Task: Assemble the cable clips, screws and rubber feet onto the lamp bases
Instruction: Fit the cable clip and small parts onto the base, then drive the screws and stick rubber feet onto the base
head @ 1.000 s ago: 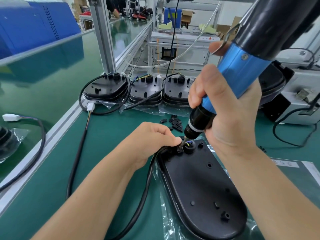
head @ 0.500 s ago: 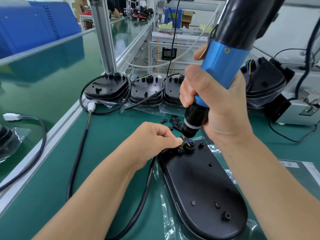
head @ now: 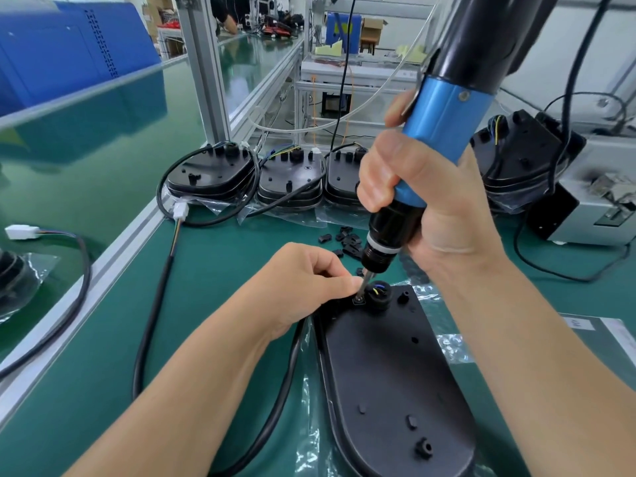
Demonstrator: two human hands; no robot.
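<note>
- Driver bit (head: 365, 287) stood nearly upright, tilted a little toward upper right, tip seated on the screw (head: 359, 299) at the far end of the lamp base (head: 389, 373).
- Screw lay just right of the left hand (head: 303, 284) fingertips (head: 352, 281), touching or nearly so; sat right beside the cable bushing (head: 378, 292).
- Left hand was nearer the screw; curled tight, thumb and forefinger pinched at the cable clip (head: 360, 301), mostly hidden under the fingers, so exact hold hard to tell.
- Right hand (head: 423, 201) wrapped fully around the electric screwdriver (head: 444, 132), fist closed on the blue barrel, above and right of the screw.
- Probably mid-drive on the clip screw; next move judged as straight push down along the bit axis, any tilt likely to cam out.
- Lamp base: black, flat, oval, long axis running from far-left toward near-right, lying underside up on a clear plastic bag (head: 309, 407) on the green mat (head: 206, 270).
- Underside showed small holes and studs, one round boss near the close end (head: 424, 448); rubber feet not clearly fitted.
- Black cable (head: 285, 380) ran out from under the left hand and curved down along the base's left edge.
- Loose spare clips (head: 347, 237) scattered just behind the screwdriver nose.
- More lamp bases stacked (head: 213, 173) at the back of the mat.
</note>
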